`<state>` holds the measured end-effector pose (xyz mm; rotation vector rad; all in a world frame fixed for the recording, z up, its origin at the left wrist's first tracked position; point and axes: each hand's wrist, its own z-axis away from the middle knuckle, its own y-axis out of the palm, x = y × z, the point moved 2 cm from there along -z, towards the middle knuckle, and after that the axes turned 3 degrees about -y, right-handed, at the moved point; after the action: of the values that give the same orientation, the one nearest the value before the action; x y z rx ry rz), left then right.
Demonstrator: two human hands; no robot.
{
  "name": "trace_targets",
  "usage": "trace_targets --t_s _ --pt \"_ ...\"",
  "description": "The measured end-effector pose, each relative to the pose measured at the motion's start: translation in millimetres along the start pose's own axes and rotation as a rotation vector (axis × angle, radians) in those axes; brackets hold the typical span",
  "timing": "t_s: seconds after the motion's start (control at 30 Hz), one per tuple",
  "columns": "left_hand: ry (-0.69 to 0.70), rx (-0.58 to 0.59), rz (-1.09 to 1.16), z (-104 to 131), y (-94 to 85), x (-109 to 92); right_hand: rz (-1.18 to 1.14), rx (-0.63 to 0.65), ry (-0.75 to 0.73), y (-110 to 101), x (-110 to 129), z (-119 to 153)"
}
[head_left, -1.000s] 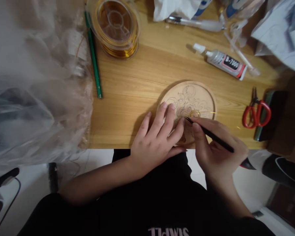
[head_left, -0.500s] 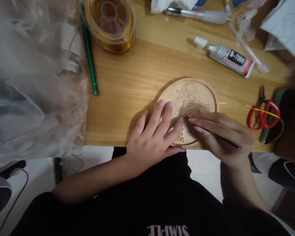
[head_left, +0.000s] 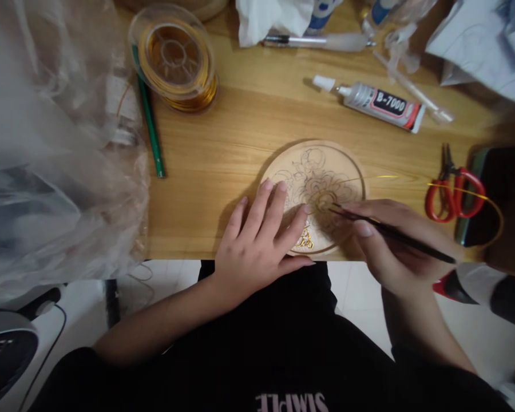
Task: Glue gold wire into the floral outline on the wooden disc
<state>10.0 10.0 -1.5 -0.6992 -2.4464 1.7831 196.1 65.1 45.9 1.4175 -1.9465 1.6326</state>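
Observation:
A round wooden plate (head_left: pixel 278 163) with a raised rim lies at the table's front edge, its face covered in a pencilled swirl pattern. Spread across its left side, my left hand (head_left: pixel 255 240) rests with fingers apart. My right hand (head_left: pixel 395 240) grips dark tweezers (head_left: pixel 405 243), whose tips are over the middle of the drawing. Bent gold wire (head_left: pixel 305 237) sits on the plate's lower part, beside my left fingers. A thin loose gold wire (head_left: pixel 384 177) runs from the drawing past the right rim.
Red-handled pliers (head_left: pixel 455 194) lie at right, with gold wire across them, next to a dark phone-like object (head_left: pixel 498 171). Behind are a B-7000 glue tube (head_left: pixel 381 105), a pen (head_left: pixel 317 42), a gold wire spool (head_left: pixel 175 63) and a green pencil (head_left: pixel 151 123). Plastic wrapping (head_left: pixel 60 143) covers the left.
My right hand has drawn back slightly, and the tweezers' tips have come away from my left fingers toward the drawing's middle. The whole view has shifted a little.

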Motion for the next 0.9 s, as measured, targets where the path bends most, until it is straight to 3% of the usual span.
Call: trace_targets --t_s 0.13,0.2,0.27,0.4,0.47,0.57,0.77,0.9 --pt "0.024 0.020 -0.028 -1 -1.5 0 0.215 0.040 -0.169 -13 14 -17" --pt "0.028 0.022 -0.034 -2 -2.4 1 0.464 0.157 -0.325 -13 21 -33" --pt "0.023 0.015 -0.032 -2 -2.9 0 0.635 0.306 -0.389 -8 23 -51" --pt "0.015 0.007 -0.023 -3 -2.9 0 0.627 0.652 -0.393 8 16 -74" --pt "0.016 0.008 -0.021 -4 -2.9 0 0.624 0.734 -0.450 13 9 -75" --pt "0.018 0.015 -0.019 -4 -2.8 0 0.604 0.727 -0.530 11 0 -71" --pt "0.009 0.020 -0.003 -2 -1.8 0 0.488 0.725 -0.367 3 -15 -62" --pt "0.007 0.021 -0.019 -2 -1.8 0 0.395 0.633 -0.400 2 -20 -58"
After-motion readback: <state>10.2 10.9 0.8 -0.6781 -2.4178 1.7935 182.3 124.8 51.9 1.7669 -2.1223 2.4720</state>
